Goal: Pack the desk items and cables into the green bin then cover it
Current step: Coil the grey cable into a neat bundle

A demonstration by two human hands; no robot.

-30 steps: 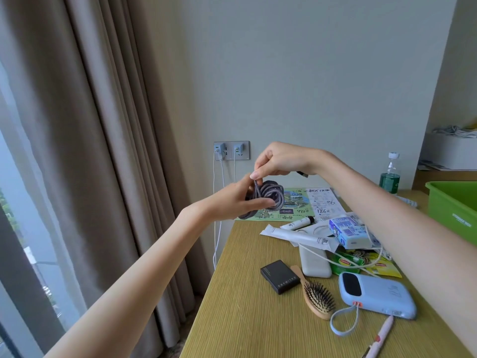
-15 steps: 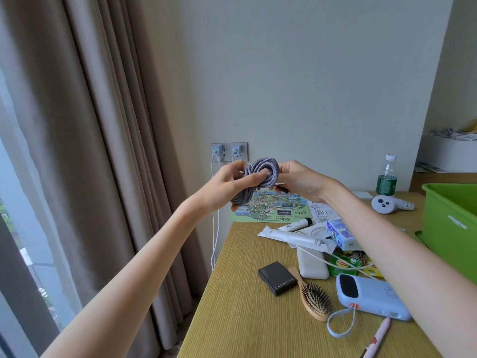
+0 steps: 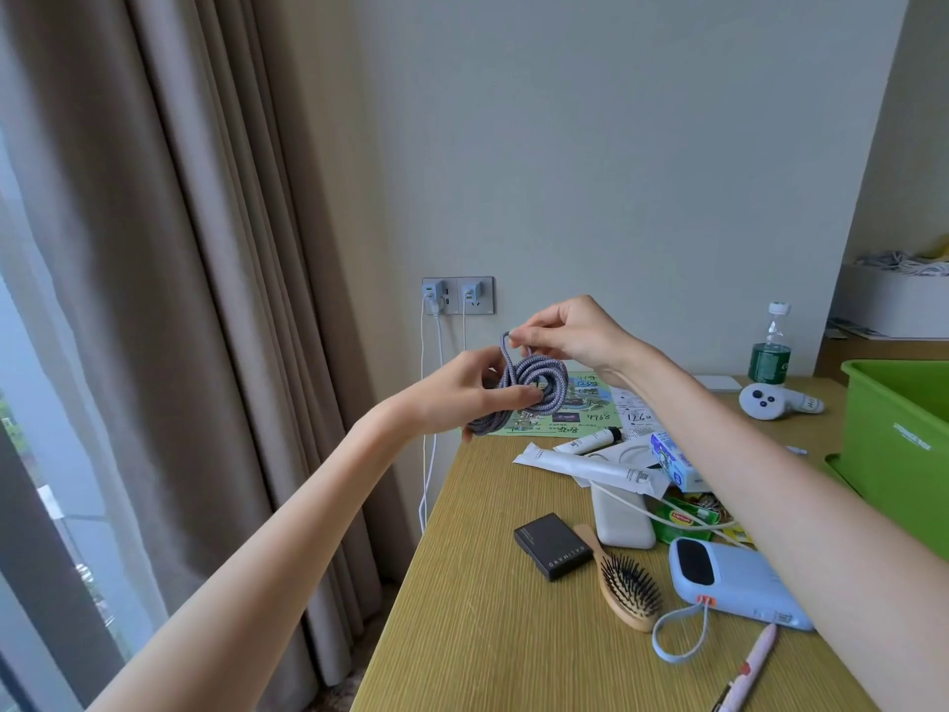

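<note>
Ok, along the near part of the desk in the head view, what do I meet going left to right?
Black box → hairbrush → blue device → pink pen.

Cable (image 3: 534,385) purple-white braided; bin (image 3: 904,454) green; desk (image 3: 488,634) yellow-tan woodgrain.

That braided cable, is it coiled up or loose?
Coiled: the braided cable sits in loops in the left hand; the right hand pinches one loop.
</note>
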